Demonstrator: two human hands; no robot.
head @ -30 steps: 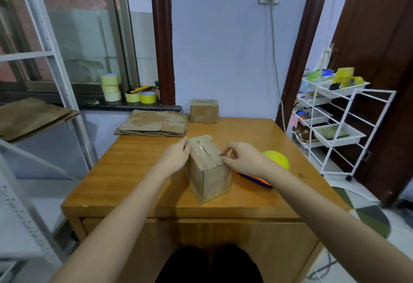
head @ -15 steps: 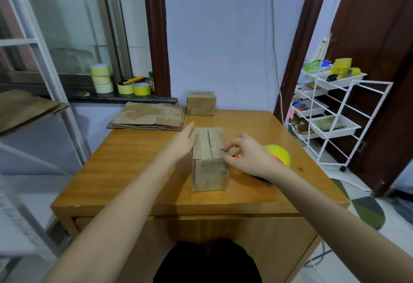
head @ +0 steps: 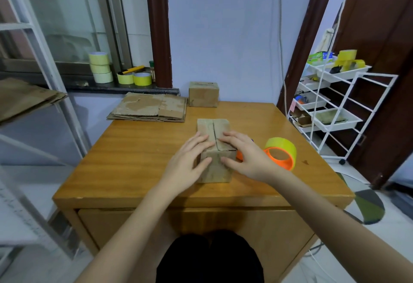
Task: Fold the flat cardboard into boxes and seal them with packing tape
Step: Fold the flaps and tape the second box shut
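White wire trolley (head: 335,112) right of wooden table (head: 138,148); metal shelf frame (head: 42,43) left; cable (head: 281,36) on wall.

Table (head: 138,148): wood, glossy varnish, smooth. Box (head: 215,166) on table: matt brown cardboard. Flat cardboard stack (head: 149,107) at table's far left corner: rough, top layer torn in patches. Tape roll (head: 282,152) right of box: glossy yellow, on orange plastic core.
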